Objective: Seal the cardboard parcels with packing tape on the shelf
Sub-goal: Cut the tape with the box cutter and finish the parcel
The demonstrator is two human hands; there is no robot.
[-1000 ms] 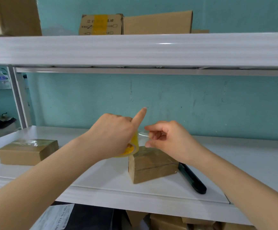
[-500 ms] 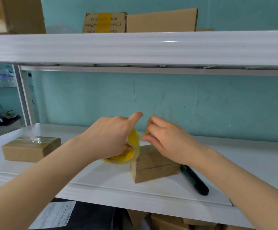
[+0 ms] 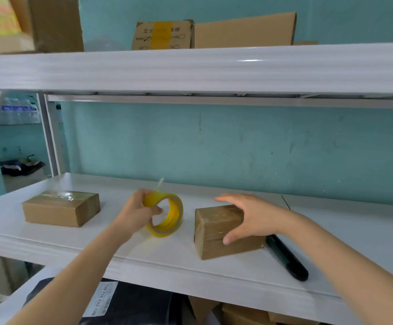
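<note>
Tape roll [image 3: 165,214] now left; 2 parcels [image 3: 60,208] [image 3: 216,231].

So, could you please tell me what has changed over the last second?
The left hand carried the tape roll leftwards, away from the near parcel, a loose end sticking up. The right hand let go of the tape end and took hold of that parcel. The taped parcel on the left and the black tool stayed put on the shelf.
</note>
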